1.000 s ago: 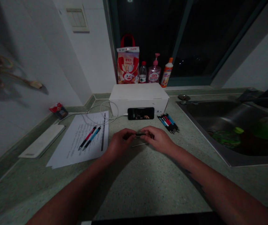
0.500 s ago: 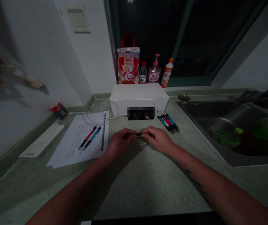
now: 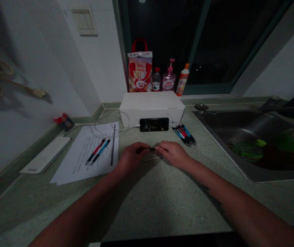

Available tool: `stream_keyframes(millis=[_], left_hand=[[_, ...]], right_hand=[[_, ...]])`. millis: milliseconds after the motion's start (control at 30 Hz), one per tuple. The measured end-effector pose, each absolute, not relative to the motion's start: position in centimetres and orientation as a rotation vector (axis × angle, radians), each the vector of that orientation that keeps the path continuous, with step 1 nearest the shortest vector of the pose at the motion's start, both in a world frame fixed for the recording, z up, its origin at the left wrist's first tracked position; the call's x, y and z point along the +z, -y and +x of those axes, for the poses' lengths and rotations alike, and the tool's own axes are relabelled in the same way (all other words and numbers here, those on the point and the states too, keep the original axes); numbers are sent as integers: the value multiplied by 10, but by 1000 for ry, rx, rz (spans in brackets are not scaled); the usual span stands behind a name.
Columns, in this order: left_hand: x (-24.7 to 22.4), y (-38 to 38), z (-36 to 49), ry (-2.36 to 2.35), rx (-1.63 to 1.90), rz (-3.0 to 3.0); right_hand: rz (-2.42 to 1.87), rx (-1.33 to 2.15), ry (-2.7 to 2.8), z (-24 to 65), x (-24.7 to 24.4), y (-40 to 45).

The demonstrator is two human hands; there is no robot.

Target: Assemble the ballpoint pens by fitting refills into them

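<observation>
Between my two hands, just above the counter, is a small black pen part (image 3: 152, 149), mostly covered by fingers. My left hand (image 3: 131, 157) pinches its left end, thumb and fingers closed. The other end is pinched by my right hand (image 3: 173, 153), with the fingertips of both hands almost meeting. Below them, a thin pale stick like a pen refill (image 3: 152, 158) lies on the counter, its right end close to my right hand. A bundle of pens (image 3: 184, 135) in blue, red, white and black rests beyond my right hand.
Two pens, red (image 3: 95, 152) and blue (image 3: 100, 152), lie on printed sheets (image 3: 78, 154) at left. A phone (image 3: 154, 125) with a cable leans on a white box (image 3: 152, 101). At right is a metal sink (image 3: 239, 154); bottles (image 3: 169, 80) stand behind the box.
The fingertips of my hands have drawn slightly closer together, and less of the black pen part shows. Both hands still pinch it. The other things keep their places.
</observation>
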State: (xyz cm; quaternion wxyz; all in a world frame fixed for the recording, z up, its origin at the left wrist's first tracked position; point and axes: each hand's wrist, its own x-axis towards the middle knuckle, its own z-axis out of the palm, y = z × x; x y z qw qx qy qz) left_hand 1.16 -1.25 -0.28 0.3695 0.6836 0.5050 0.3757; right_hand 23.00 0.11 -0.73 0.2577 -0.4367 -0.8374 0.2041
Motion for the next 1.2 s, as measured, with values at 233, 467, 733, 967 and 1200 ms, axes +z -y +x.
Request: stream_keyframes(millis=[233,467,733,967,1200], left_hand=[[-3,14,13,-1316,954,1779],[4,16,12,-1339,894,1812],[-7,21,13,-1035,609,2337],[-7,19,12,-1031,513,2430],[-16,-3,-9,-1581,696,2297]], right_hand=[[-1251,615,2168,227,-3,3],[-1214,615,2261,228,-4,2],[-1316,450,2377,232,-1,1],[-1318,379,2566,230,-6,4],[-1358,320,2623,229,-2,5]])
